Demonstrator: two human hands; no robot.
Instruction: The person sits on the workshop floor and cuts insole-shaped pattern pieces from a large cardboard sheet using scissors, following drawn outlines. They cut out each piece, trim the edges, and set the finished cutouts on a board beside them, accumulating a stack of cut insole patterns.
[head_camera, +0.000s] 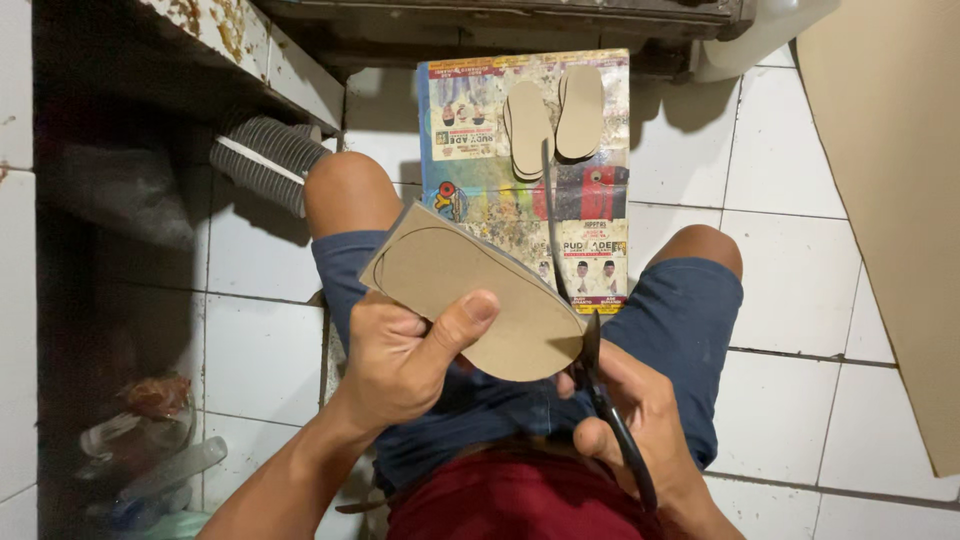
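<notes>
At the bottom of the frame, the right hand (640, 420) is gripping black scissors (590, 350), fingers closed through the handles, blades running up toward the centre. Just left of it, the left hand (405, 355) is clamping a brown card (470, 290), thumb pressed on top and fingers underneath, holding it over the lap at mid-frame. The card is carrying a drawn sole outline; its right edge is already rounded, while the upper-left end is still showing square corners outside the line. So the cutting looks to be partway round. The next cut seems to be calling for the left hand turning the card so the blades can be following the curve. Farther up, two cut soles (552, 120) are lying on a printed sheet (480, 190) on the tiled floor (800, 250).
</notes>
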